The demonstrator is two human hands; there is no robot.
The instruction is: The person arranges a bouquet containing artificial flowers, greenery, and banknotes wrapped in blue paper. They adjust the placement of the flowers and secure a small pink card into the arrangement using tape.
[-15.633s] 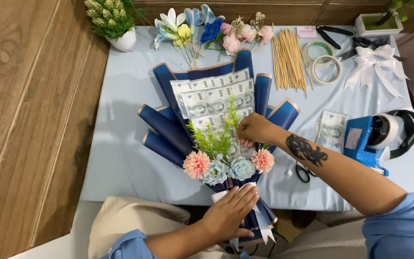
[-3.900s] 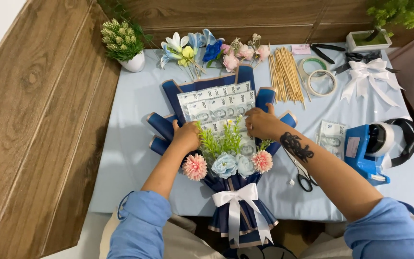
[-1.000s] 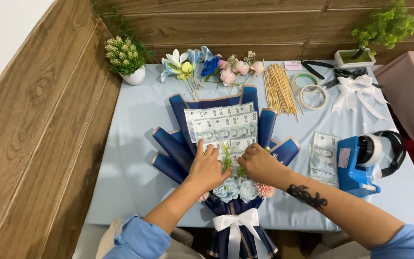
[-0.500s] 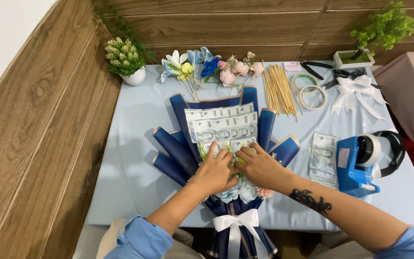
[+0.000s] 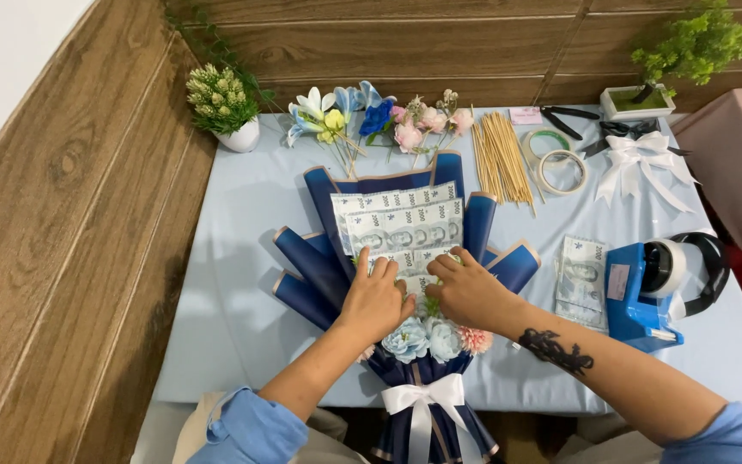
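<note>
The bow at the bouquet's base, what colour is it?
White, on the bow in the head view.

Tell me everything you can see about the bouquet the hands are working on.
The bouquet lies flat on the light blue table, its top toward the wall. Dark navy wrapping fans out in rolled folds around rows of fanned banknotes. Below them sit pale blue and pink flowers, then a white ribbon bow at the stem, overhanging the table's near edge. The left hand and right hand press on its middle, fingers on the notes.

Left of my fingers (image 5: 377,268) the counter (image 5: 225,283) is wide open. Right side's tighter: a cash stack (image 5: 581,282) and blue tape dispenser (image 5: 646,296) sit near. Beyond the fingers, skewers (image 5: 501,159), tape rolls (image 5: 553,163) and loose flowers (image 5: 371,120) crowd the back edge.
</note>
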